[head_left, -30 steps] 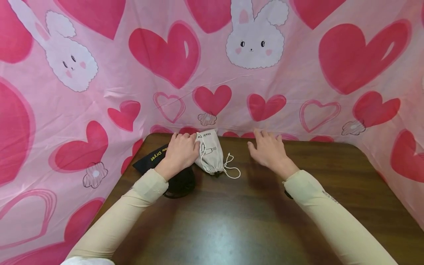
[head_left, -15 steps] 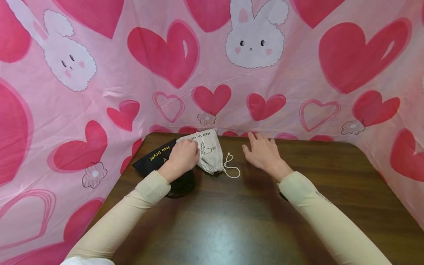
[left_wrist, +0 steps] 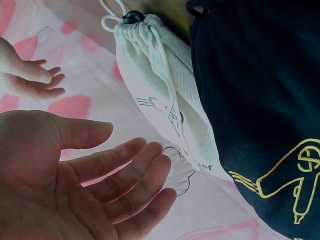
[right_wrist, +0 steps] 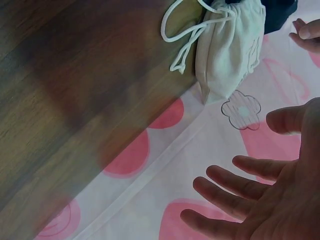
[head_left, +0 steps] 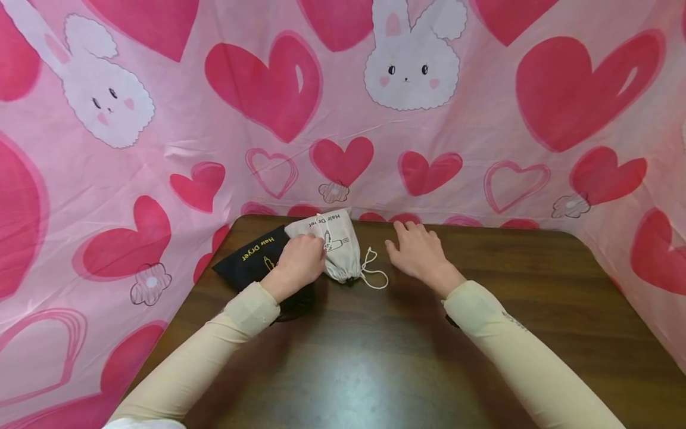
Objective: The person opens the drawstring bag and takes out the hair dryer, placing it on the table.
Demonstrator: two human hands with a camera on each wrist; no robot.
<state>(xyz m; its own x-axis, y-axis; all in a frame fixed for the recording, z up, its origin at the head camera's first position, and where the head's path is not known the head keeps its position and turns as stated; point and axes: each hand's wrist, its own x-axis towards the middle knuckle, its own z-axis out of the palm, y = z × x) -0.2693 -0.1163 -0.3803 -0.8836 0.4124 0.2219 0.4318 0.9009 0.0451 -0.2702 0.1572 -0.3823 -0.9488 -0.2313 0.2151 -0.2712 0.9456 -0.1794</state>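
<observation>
Two drawstring bags lie side by side at the back left of the table, both printed "Hair Dryer" with a dryer drawing. The cream one [head_left: 343, 257] has its white cord loop trailing right; the black one [head_left: 241, 263] has yellow print. Over them hovers my left hand [head_left: 301, 261], covering part of both in the head view. In the left wrist view that hand [left_wrist: 95, 185] is seen palm-on with relaxed, bent fingers and nothing in it, apart from the cream bag [left_wrist: 145, 65]. My right hand [head_left: 419, 253], fingers spread, hovers right of the cord; its palm [right_wrist: 280, 200] holds nothing.
The dark wooden table [head_left: 343, 357] has rounded back corners. Pink cloth [head_left: 461, 125] with hearts and rabbits hangs close behind the table and along both sides.
My left hand has drawn back toward me off the bags' upper part, uncovering more print, and its fingers have bent. My right hand has shifted left and slightly nearer. The bags stay put.
</observation>
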